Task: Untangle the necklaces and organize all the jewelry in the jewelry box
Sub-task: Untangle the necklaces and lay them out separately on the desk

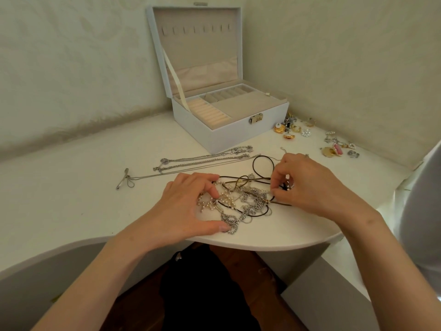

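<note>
Head view: tangle (241, 199) on desk (71, 187) near front edge, betw both hands. Left hand (188, 206) fingers (211, 188) curled, pinning pearl part; thumb on chunky chain. Right hand (307, 185) fingers (278, 181) narrow, pinching dark cord (254, 164). Handling, est.: light, limp, slippery; fine chains kink or snap if yanked, pearls fragile. Best hold at clasp or free end, feed thru loops. Chains (205, 160) laid straight behind tangle; box (222, 111) open beyond. No brand or writing legible.
</note>
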`<state>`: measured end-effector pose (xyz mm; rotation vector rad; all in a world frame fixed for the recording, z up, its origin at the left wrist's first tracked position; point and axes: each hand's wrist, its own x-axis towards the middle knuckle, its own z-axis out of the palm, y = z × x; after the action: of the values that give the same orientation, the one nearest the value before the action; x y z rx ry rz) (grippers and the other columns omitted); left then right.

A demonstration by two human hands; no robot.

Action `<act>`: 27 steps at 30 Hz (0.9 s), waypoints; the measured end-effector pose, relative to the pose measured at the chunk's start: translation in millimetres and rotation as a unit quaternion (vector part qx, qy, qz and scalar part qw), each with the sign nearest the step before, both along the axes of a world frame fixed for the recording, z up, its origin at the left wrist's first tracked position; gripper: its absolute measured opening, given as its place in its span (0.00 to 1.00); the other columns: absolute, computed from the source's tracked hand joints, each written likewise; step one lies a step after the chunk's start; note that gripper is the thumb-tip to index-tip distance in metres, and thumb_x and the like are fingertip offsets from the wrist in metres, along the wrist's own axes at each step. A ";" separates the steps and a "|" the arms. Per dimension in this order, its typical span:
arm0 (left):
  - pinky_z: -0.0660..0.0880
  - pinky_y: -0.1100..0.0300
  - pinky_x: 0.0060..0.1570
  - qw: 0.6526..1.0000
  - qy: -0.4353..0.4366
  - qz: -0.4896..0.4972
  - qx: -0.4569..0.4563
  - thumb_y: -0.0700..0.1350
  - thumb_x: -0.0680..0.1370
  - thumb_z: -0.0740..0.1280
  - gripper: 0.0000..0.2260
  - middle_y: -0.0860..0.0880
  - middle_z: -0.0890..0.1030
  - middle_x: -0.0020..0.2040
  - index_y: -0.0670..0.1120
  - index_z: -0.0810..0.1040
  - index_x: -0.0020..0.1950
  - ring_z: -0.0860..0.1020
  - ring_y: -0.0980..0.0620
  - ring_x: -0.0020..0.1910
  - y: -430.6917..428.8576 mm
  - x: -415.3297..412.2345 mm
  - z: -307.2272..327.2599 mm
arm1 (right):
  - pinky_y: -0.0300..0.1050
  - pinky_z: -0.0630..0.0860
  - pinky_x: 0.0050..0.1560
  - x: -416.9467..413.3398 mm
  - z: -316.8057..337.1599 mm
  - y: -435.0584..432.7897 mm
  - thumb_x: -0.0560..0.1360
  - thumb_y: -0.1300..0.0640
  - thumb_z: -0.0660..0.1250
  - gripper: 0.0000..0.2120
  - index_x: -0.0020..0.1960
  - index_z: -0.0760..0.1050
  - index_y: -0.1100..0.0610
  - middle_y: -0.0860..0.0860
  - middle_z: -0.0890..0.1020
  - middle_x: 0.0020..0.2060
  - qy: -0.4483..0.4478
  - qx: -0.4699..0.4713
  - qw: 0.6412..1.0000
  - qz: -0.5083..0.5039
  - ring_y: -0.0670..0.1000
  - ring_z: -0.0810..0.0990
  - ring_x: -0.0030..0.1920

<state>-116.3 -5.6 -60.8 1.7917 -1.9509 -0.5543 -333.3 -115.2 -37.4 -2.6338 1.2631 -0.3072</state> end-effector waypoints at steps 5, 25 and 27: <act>0.54 0.61 0.66 0.999 0.006 -0.014 0.031 0.72 0.55 0.68 0.33 0.70 0.59 0.67 0.63 0.67 0.56 0.53 0.67 0.66 0.4 3.0 2.9 | 0.39 0.68 0.43 4.3 8.5 13.5 0.68 0.53 0.74 0.08 0.42 0.77 0.42 0.43 0.75 0.40 -0.114 0.090 0.985 0.094 0.43 0.71 0.42; 0.61 0.62 0.64 0.998 0.054 -0.005 -0.037 0.42 0.75 0.68 0.09 0.62 0.73 0.61 0.56 0.75 0.49 0.66 0.59 0.64 -4.7 3.4 5.2 | 0.39 0.73 0.44 15.7 6.8 17.8 0.74 0.53 0.66 0.05 0.44 0.75 0.54 0.47 0.81 0.39 -0.290 0.223 0.912 0.186 0.45 0.78 0.40; 0.59 0.63 0.63 0.998 0.048 -0.009 -0.034 0.43 0.76 0.68 0.08 0.61 0.73 0.62 0.55 0.76 0.51 0.65 0.60 0.64 -5.6 3.9 5.4 | 0.38 0.75 0.41 15.8 14.0 17.4 0.76 0.56 0.64 0.07 0.45 0.72 0.60 0.51 0.82 0.35 -0.363 0.254 0.876 0.187 0.47 0.80 0.37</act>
<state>-112.4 -11.2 -55.4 1.6758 -1.8999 -0.5633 -317.5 -97.8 -23.4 -1.9377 0.4792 -0.6979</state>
